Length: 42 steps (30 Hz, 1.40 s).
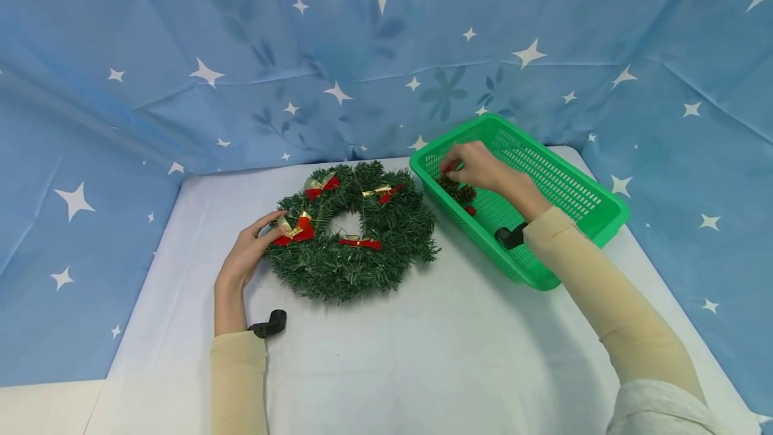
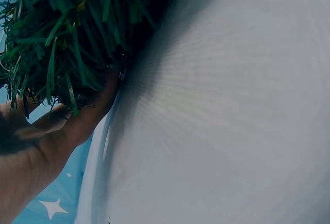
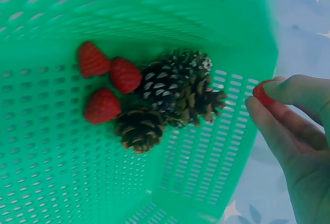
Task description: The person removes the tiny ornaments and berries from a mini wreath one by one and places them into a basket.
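Note:
A round green Christmas wreath (image 1: 356, 274) lies on the table, with several red and gold bows (image 1: 360, 243) on it. My left hand (image 1: 244, 257) holds its left edge beside a bow; in the left wrist view, the thumb (image 2: 85, 121) lies along the green tinsel. Over the green plastic basket (image 1: 580, 233), my right hand (image 1: 477, 165) pinches a red artificial raspberry (image 3: 263, 94) between thumb and fingertips. Down in the basket sit several pine cones (image 3: 140, 128) and 3 more raspberries (image 3: 102, 106), seen in the right wrist view.
A white cloth covers the table (image 1: 386, 368). Blue star-printed fabric (image 1: 338, 39) hangs behind it and along both sides. The basket stands at the back right, its walls perforated, close to the wreath's right side.

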{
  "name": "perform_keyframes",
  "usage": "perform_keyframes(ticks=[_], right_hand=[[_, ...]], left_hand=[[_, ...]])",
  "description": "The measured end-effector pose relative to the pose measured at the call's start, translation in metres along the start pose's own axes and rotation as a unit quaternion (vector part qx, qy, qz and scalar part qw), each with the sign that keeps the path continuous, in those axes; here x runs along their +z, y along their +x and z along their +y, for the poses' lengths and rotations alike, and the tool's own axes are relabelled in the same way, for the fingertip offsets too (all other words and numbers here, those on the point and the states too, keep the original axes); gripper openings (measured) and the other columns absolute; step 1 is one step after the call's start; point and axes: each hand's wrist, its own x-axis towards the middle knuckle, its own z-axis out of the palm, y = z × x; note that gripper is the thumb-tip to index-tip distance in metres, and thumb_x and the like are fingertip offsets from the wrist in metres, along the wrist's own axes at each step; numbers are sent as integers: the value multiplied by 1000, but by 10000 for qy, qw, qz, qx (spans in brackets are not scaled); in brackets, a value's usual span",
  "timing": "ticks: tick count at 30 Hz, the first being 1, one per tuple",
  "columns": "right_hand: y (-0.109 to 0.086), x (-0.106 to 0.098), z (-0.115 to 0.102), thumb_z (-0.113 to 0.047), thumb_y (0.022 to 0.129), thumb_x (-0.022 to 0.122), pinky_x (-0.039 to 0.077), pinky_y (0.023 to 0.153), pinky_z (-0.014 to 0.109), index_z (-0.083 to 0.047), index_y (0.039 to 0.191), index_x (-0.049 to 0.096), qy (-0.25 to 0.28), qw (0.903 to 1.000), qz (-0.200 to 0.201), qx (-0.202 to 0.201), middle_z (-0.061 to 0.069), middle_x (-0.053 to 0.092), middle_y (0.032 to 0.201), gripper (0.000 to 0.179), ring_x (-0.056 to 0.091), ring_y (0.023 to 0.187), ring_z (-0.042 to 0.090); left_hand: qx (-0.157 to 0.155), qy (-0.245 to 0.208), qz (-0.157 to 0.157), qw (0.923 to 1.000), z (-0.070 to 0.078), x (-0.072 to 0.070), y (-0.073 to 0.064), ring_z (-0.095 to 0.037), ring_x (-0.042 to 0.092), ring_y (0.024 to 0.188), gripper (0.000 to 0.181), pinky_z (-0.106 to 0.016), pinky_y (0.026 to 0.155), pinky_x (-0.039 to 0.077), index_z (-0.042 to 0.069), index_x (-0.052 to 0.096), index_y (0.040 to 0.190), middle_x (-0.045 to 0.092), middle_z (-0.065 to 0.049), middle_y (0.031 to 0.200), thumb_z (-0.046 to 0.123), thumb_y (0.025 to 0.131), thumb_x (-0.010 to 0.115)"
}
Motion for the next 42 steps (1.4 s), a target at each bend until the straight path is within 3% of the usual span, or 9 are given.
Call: perform_keyframes(ticks=[8,19,30,42], right_hand=[[-7,4,8,5,92,70,60,75,47,2,109,78,-89,9998,-31,158,20,75,110,19,72,88,33],[-19,8,17,5,92,70,61,82,48,3,107,77,-40,9994,-186,281,22,74,110,16,71,100,37],[-30,19,29,4,93,71,60,79,48,1,104,79,-212,9985,-403,292,19,75,107,14,71,96,35],[-33,33,36,10,92,68,62,80,44,1,103,79,33,9973,-629,372,19,76,103,18,73,92,32]], left_hand=[[40,-24,14,10000,1,-1,-1,-36,2,160,67,-68,124,11,18,38,161,9,-5,174,41,103,63],[92,-99,-17,9999,3,-1,-2,-38,3,160,68,-68,124,10,17,37,162,9,-5,174,41,103,63],[90,-64,-6,9999,1,-1,-1,-35,1,160,68,-68,124,10,18,37,162,10,-4,174,41,103,63],[53,-91,-4,9999,-1,0,-1,-37,2,160,69,-69,124,10,19,37,162,11,-5,174,42,102,64]])
